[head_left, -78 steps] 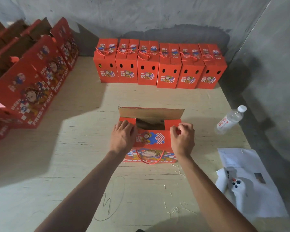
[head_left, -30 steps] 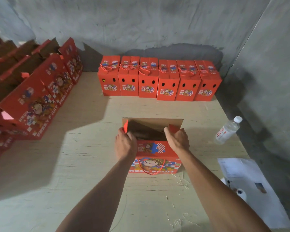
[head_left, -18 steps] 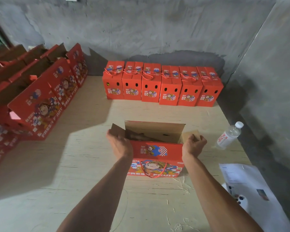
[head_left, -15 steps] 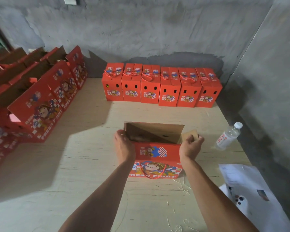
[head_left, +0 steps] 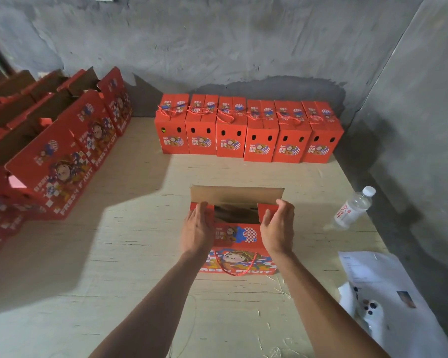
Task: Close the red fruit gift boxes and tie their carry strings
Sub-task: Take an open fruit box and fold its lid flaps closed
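Open box: a red fruit gift box (head_left: 237, 235) stands on the bench (head_left: 130, 254) straight ahead, its top unclosed, the brown back flap (head_left: 237, 194) upright.
Inside: the opening is dark; the contents cannot be made out.
Left hand: the left hand (head_left: 197, 228) lies with straight fingers on the left side flap (head_left: 209, 208), pressing it inward; it covers most of that flap and the box's left edge.
Right hand: the right hand (head_left: 278, 229) is loosely cupped at the right side flap (head_left: 265, 208), fingertips at its outer edge; whether it pinches the flap cannot be told.
Carry string: a red carry string (head_left: 234, 267) hangs in a loop on the front face, its ends hidden by the wrists.
Closed boxes: a row of six closed boxes (head_left: 248, 130) stands by the wall, strings lying on top.
Unclosed boxes: more open boxes (head_left: 55, 151) line the left, cut off by the frame edge.
Right side: a water bottle (head_left: 353, 208) and white paper (head_left: 388, 293), partly out of frame.
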Motion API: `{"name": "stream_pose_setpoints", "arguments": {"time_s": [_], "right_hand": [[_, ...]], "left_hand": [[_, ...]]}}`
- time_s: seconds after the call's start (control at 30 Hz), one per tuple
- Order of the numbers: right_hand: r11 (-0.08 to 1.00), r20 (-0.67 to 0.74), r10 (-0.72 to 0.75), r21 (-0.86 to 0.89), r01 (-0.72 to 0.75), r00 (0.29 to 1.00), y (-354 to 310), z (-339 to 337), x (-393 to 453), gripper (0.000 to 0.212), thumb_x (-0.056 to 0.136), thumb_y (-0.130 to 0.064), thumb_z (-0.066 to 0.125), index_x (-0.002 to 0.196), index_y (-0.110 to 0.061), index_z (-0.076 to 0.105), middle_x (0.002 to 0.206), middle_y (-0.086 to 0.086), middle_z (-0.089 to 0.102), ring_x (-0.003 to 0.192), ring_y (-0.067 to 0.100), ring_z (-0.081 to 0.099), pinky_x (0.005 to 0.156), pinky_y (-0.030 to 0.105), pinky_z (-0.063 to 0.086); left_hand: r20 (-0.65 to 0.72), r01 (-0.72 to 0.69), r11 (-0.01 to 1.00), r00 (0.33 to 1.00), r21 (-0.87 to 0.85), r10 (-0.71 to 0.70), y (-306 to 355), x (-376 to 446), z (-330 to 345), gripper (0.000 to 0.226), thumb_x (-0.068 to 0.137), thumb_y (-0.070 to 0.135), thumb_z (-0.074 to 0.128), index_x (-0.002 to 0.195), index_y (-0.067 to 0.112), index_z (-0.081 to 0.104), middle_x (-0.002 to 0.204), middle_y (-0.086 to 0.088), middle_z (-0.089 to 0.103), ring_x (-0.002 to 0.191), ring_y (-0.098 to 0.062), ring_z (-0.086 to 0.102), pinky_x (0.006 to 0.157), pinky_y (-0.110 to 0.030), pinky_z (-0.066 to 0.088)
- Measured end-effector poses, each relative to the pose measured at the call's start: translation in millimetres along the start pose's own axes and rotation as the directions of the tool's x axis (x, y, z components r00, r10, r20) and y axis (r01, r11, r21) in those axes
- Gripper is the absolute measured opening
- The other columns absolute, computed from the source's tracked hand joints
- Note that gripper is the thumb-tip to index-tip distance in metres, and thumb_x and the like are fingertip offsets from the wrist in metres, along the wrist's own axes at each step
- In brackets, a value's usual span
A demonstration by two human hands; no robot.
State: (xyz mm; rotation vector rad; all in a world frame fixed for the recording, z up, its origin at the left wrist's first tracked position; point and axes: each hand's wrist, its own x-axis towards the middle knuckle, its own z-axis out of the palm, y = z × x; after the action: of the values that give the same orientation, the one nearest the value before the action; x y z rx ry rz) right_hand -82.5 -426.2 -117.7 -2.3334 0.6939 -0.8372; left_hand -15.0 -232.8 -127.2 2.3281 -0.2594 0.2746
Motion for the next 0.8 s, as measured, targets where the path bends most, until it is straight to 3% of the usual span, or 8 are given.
{"name": "stream_pose_setpoints", "arguments": {"time_s": [0.1, 0.2, 0.27, 0.33, 0.4, 0.5, 0.63, 0.8], "right_hand": [[1.0, 0.073, -0.019, -0.01, 0.02, 0.997, 1, 0, 1, 0.055, 0.1, -0.011, 0.059, 0.15, 0.0, 0.037, 0.145, 0.021, 0.046, 0.128, 0.036, 0.057, 0.082, 0.043, 0.062], [1.0, 0.132, 0.018, 0.018, -0.021, 0.991, 3, -3, 8, 0.07, 0.102, -0.012, 0.058, 0.16, -0.004, 0.019, 0.165, 0.02, 0.024, 0.143, 0.037, 0.044, 0.088, 0.042, 0.059], [0.998, 0.179, 0.041, 0.046, -0.05, 0.983, 5, -6, 11, 0.076, 0.102, -0.012, 0.058, 0.162, -0.009, 0.012, 0.167, 0.014, 0.026, 0.14, 0.035, 0.049, 0.084, 0.043, 0.06], [0.997, 0.19, 0.045, 0.049, -0.055, 0.981, 5, -8, 12, 0.077, 0.101, -0.011, 0.06, 0.162, -0.01, 0.013, 0.163, 0.013, 0.035, 0.135, 0.033, 0.055, 0.083, 0.043, 0.061], [0.996, 0.163, 0.057, 0.058, -0.068, 0.985, 6, -8, 11, 0.071, 0.1, -0.012, 0.062, 0.158, -0.009, 0.022, 0.155, 0.015, 0.047, 0.128, 0.033, 0.06, 0.083, 0.043, 0.062], [0.991, 0.135, 0.094, 0.078, -0.105, 0.986, 6, -6, 9, 0.052, 0.098, -0.015, 0.066, 0.14, -0.006, 0.037, 0.131, 0.014, 0.062, 0.109, 0.03, 0.07, 0.076, 0.039, 0.063], [0.985, 0.115, 0.129, 0.096, -0.141, 0.985, 7, -4, 10, 0.048, 0.095, -0.017, 0.071, 0.132, -0.009, 0.041, 0.123, 0.011, 0.066, 0.102, 0.027, 0.071, 0.074, 0.033, 0.062], [0.978, 0.161, 0.182, 0.074, -0.195, 0.97, 8, 0, 12, 0.05, 0.094, -0.027, 0.073, 0.131, -0.012, 0.042, 0.119, 0.008, 0.067, 0.103, 0.027, 0.07, 0.077, 0.038, 0.062]], "left_hand": [[0.022, 0.081, 0.992, 0.997, -0.101, -0.079, -3, 8, 0, 0.033, 0.105, 0.019, 0.045, 0.138, 0.016, 0.044, 0.124, -0.008, 0.059, 0.1, -0.022, 0.058, 0.086, -0.041, 0.054], [0.026, 0.185, 0.961, 0.983, -0.206, -0.183, -1, 13, -5, 0.062, 0.104, 0.028, 0.051, 0.156, 0.023, 0.017, 0.145, -0.008, 0.044, 0.1, -0.023, 0.062, 0.078, -0.046, 0.061], [0.034, 0.183, 0.961, 0.983, -0.206, -0.18, 0, 12, -7, 0.079, 0.102, 0.037, 0.056, 0.16, 0.031, 0.003, 0.155, -0.005, 0.036, 0.102, -0.022, 0.062, 0.076, -0.046, 0.062], [0.025, 0.148, 0.972, 0.989, -0.181, -0.146, -3, 12, -5, 0.086, 0.1, 0.031, 0.061, 0.16, 0.037, 0.0, 0.154, -0.002, 0.036, 0.088, -0.015, 0.06, 0.066, -0.041, 0.061], [0.009, 0.131, 0.969, 0.991, -0.209, -0.132, -4, 12, -4, 0.086, 0.099, 0.025, 0.064, 0.158, 0.044, 0.004, 0.147, 0.002, 0.038, 0.079, -0.005, 0.055, 0.056, -0.031, 0.056], [0.0, 0.139, 0.96, 0.99, -0.241, -0.143, -4, 12, -6, 0.071, 0.097, 0.026, 0.067, 0.148, 0.042, 0.022, 0.136, 0.006, 0.042, 0.089, -0.01, 0.061, 0.057, -0.018, 0.047], [0.01, 0.169, 0.96, 0.985, -0.223, -0.171, -5, 10, -6, 0.055, 0.09, 0.038, 0.075, 0.128, 0.031, 0.036, 0.128, 0.005, 0.045, 0.098, -0.017, 0.063, 0.068, -0.026, 0.054], [-0.023, 0.128, 0.967, 0.99, -0.222, -0.137, -3, 5, -10, 0.063, 0.086, 0.061, 0.069, 0.129, 0.027, 0.04, 0.124, 0.007, 0.046, 0.098, -0.013, 0.06, 0.078, -0.03, 0.056]]}}
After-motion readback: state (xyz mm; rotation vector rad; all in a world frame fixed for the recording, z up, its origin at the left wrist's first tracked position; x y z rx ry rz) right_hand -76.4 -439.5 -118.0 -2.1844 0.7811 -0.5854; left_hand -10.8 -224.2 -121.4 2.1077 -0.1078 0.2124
